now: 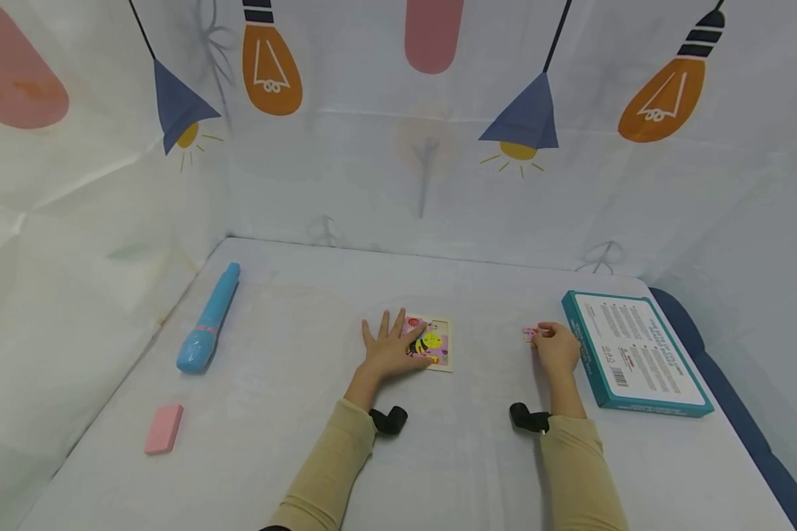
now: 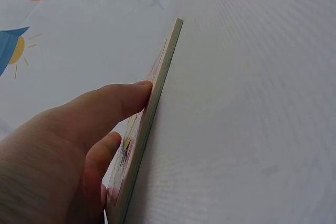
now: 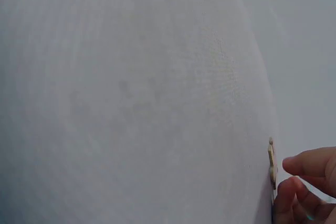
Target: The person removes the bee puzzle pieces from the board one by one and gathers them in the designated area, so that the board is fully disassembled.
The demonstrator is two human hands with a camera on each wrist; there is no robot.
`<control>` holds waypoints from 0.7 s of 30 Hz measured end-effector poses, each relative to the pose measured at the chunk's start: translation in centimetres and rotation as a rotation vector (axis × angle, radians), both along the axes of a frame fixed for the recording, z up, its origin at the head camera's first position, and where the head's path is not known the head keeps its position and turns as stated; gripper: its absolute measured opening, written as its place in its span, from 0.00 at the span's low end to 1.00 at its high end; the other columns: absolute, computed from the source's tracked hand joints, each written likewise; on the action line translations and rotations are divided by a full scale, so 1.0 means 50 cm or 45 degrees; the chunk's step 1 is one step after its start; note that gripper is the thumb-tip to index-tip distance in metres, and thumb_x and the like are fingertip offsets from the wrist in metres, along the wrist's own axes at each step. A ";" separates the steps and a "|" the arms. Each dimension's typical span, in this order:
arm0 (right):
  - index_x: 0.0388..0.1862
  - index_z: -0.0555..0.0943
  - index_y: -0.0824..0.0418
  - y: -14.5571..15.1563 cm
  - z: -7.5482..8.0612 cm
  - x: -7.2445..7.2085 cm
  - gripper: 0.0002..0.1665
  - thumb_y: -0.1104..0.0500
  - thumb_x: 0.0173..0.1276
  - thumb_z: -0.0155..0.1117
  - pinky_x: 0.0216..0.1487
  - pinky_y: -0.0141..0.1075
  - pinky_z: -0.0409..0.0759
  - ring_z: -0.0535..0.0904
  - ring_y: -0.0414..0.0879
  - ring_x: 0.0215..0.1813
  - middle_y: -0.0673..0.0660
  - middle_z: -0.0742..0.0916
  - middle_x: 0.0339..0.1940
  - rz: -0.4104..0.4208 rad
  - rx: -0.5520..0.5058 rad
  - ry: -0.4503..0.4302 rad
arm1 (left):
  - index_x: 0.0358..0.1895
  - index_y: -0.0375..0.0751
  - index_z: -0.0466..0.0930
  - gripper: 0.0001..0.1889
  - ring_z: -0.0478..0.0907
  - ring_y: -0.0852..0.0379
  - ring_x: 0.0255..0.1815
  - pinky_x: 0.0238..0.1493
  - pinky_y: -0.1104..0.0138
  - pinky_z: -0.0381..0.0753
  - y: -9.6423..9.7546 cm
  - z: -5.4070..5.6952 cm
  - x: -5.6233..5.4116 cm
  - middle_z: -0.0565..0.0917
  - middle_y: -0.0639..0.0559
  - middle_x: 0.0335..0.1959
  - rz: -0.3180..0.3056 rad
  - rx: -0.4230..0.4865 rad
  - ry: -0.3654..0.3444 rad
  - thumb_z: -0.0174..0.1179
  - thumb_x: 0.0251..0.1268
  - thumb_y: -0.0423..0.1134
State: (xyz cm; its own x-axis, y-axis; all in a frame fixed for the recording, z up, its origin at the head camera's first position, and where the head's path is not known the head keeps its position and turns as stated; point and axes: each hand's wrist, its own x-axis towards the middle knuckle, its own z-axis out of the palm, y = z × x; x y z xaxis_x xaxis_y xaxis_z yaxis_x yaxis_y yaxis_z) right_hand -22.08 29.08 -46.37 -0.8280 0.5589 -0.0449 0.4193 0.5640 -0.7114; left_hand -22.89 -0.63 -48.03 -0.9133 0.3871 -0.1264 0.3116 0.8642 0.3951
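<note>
In the head view, my left hand (image 1: 390,355) rests with spread fingers on a small square picture puzzle (image 1: 441,350), covering its left part. The board has a pale wooden rim and a yellow-and-black bee on pink. From the left wrist view, the thumb (image 2: 118,100) presses at the edge of the puzzle board (image 2: 149,121), seen nearly side-on. Farther right, my right hand (image 1: 558,348) has thumb and fingertips at a small pink puzzle piece (image 1: 528,335), pinching it close to the table. The right wrist view shows the thin wooden piece (image 3: 272,163) edge-on, partly hidden by fingers.
A teal-edged flat box (image 1: 644,354) with a printed white face lies just right of my right hand. On the left are a blue microphone-shaped object (image 1: 209,321) and a pink block (image 1: 164,428). A lamp-patterned white curtain (image 1: 365,169) stands behind the white table.
</note>
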 end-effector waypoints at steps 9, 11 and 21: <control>0.51 0.78 0.66 -0.045 0.018 -0.007 0.16 0.62 0.65 0.57 0.30 0.28 0.70 0.72 0.52 0.40 0.62 0.79 0.40 0.075 -0.084 0.114 | 0.71 0.60 0.54 0.41 0.31 0.43 0.74 0.62 0.38 0.22 0.000 0.001 -0.001 0.41 0.50 0.75 0.012 0.008 0.021 0.53 0.53 0.67; 0.51 0.78 0.65 -0.055 0.018 -0.011 0.16 0.61 0.65 0.57 0.31 0.28 0.70 0.73 0.52 0.40 0.62 0.79 0.40 0.079 -0.087 0.113 | 0.72 0.59 0.54 0.42 0.31 0.43 0.74 0.62 0.38 0.22 0.000 0.001 -0.001 0.41 0.50 0.75 0.015 0.011 0.019 0.54 0.53 0.67; 0.48 0.80 0.65 -0.100 0.009 -0.018 0.15 0.61 0.63 0.60 0.29 0.28 0.72 0.77 0.51 0.36 0.62 0.81 0.39 0.131 -0.125 0.175 | 0.72 0.56 0.52 0.44 0.32 0.43 0.74 0.62 0.38 0.22 0.001 0.002 0.000 0.42 0.49 0.75 0.015 0.013 0.022 0.54 0.53 0.67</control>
State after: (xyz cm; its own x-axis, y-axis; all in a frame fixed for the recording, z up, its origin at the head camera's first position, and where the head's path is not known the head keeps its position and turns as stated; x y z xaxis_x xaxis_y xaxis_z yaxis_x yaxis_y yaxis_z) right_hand -22.98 24.06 -45.94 -0.8827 0.4693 0.0226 0.2578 0.5240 -0.8117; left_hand -22.88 -0.60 -47.92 -0.9200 0.3772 -0.1065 0.3081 0.8639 0.3985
